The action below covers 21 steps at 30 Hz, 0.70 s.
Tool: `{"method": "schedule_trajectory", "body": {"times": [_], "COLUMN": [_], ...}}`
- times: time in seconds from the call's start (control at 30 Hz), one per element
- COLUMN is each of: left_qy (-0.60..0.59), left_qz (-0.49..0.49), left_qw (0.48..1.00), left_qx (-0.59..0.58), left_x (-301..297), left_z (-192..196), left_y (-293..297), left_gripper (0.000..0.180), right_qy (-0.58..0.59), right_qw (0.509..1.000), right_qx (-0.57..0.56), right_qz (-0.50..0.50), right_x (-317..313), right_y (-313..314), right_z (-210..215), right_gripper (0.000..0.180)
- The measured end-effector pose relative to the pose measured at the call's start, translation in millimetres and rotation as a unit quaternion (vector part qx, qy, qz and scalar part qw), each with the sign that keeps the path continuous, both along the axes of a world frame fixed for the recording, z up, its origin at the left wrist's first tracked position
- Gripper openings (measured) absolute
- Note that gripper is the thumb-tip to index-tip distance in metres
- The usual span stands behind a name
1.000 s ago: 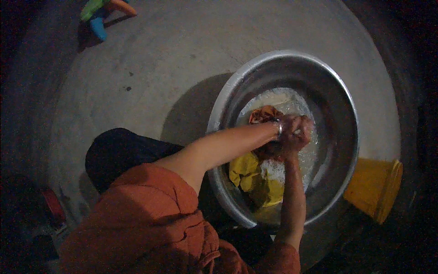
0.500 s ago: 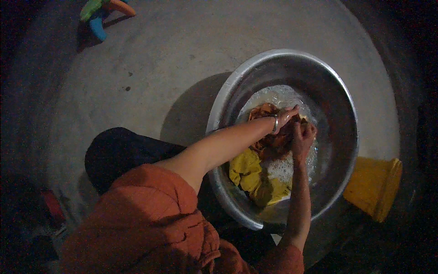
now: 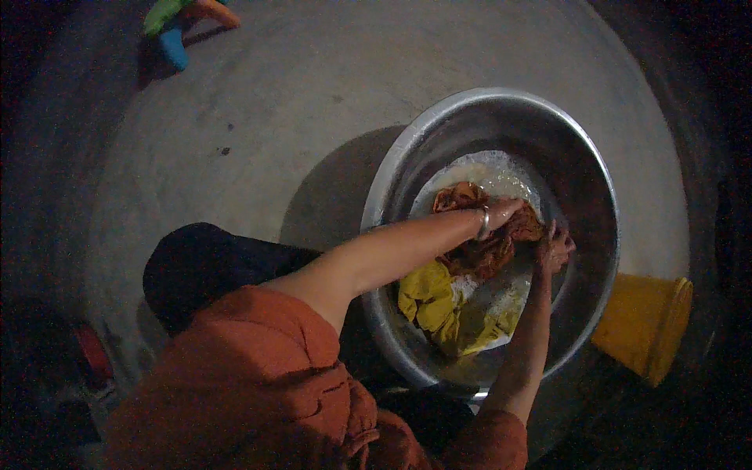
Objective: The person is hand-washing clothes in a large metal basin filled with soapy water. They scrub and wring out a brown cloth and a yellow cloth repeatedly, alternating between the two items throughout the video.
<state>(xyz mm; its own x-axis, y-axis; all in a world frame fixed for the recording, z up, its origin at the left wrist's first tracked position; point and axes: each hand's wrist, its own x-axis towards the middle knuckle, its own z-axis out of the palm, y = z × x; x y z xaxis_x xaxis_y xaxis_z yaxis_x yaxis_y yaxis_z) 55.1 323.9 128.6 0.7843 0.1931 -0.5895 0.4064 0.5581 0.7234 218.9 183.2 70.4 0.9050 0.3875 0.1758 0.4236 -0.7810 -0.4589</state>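
A wet, bunched brown cloth (image 3: 478,254) lies in shallow sudsy water inside a large metal basin (image 3: 384,188). My left hand (image 3: 504,216), with a bangle at its wrist, reaches across and is closed on the upper part of this cloth. At the cloth's right end my right hand (image 3: 555,249) has its fingers curled at the fabric's edge, near the basin's right inner wall. Part of the cloth is hidden under the left hand and forearm. Nearer to me, a yellow cloth (image 3: 429,301) rests crumpled in the basin, touched by neither hand.
A yellow bucket (image 3: 638,325) is tipped beside the basin on the right. On the grey concrete floor (image 3: 258,102) at the far left stands a colourful object (image 3: 174,47) with blue, green and orange parts. The picture's edges are dark.
My right hand has moved right and slightly nearer, away from the left, and the brown cloth stretches out between them. My left hand has shifted slightly to the right and nearer.
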Motion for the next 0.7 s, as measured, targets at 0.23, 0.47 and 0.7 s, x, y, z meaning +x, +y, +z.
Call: {"method": "schedule_trajectory", "body": {"times": [0.23,0.47,0.7], "left_qy": [-0.025,-0.102,-0.061], "left_qz": [0.059,0.051,-0.005], "left_qw": [0.998,0.990,0.997], "left_qx": [0.024,-0.089,-0.056], "left_x": [11.6,15.2,20.2], "left_z": [-11.7,-46.7,-30.5], "left_y": [-3.0,-7.9,-2.0], "left_gripper": [0.066,0.049,0.051], "right_qy": [0.171,-0.111,-0.059], "right_qw": [0.944,0.927,0.997], "right_qx": [0.210,0.230,-0.014], "right_qz": [0.191,0.275,0.052], "right_x": [-54.9,-153.6,-36.3], "right_y": [14.2,69.2,31.6], "right_z": [22.1,106.0,34.2], "right_gripper": [0.027,0.013,0.023]}}
